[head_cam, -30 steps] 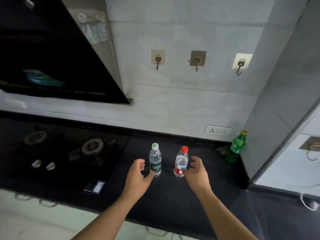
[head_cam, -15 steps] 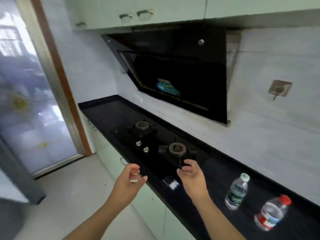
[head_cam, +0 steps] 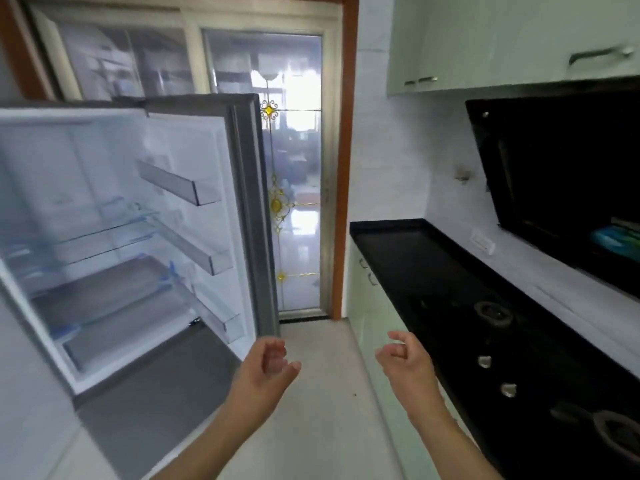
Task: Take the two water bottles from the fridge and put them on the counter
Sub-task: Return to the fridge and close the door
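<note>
The fridge [head_cam: 86,209] stands at the left with its upper door [head_cam: 249,209] swung wide; its glass shelves and door racks look bare. The black counter [head_cam: 408,258] runs along the right wall. Neither water bottle is in view. My left hand [head_cam: 266,368] hovers over the floor just right of the fridge's lower front, fingers loosely curled and holding nothing. My right hand [head_cam: 405,362] is raised beside the counter's front edge, fingers apart and holding nothing.
A gas hob [head_cam: 512,358] with two burners and knobs is set into the counter. A black range hood [head_cam: 561,181] hangs above it, under pale green cabinets [head_cam: 502,39]. A glass sliding door [head_cam: 298,188] closes the far end of the narrow floor.
My view has swung left from the two bottles standing on the counter to the open fridge. Both hands came off the bottles and are now empty in front of me.
</note>
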Motion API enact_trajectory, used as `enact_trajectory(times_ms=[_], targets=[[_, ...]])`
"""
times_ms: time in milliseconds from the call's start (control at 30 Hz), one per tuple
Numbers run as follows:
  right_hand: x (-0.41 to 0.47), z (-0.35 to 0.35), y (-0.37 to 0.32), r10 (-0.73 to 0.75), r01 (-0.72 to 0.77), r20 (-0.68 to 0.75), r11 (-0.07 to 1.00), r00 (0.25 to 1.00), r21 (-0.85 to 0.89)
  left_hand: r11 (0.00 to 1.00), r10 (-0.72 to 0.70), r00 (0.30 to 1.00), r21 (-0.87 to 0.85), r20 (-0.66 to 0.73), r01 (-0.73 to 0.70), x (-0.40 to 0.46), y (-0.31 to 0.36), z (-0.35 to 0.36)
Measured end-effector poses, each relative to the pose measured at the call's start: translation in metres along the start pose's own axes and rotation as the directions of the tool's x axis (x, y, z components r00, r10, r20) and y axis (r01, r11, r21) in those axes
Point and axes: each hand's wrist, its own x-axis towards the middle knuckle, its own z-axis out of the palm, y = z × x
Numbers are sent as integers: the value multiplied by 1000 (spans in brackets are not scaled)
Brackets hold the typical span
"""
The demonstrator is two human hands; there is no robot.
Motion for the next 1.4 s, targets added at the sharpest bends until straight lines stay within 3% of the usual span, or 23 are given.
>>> enact_trajectory(times_ms=[333,600,1000,1233,1400], targets=[[105,119,-54,-166,159,258,986,952,46,999,-45,932,-28,-359,37,70,-12,-119],[206,182,-77,-270,240,379,963,885,126,994,-33,798,60,-602,86,112,-13,-125],[263,230,-105,-308,264,580,951,754,161,985,-11,662,105,-750,135,129,14,-99],[255,245,-107,-352,247,550,934,757,259,986,-13,610,90,-792,139,122,16,-113],[236,260,-103,-335,209,553,937,763,279,989,-8,620,87,-785,123,118,8,-132]])
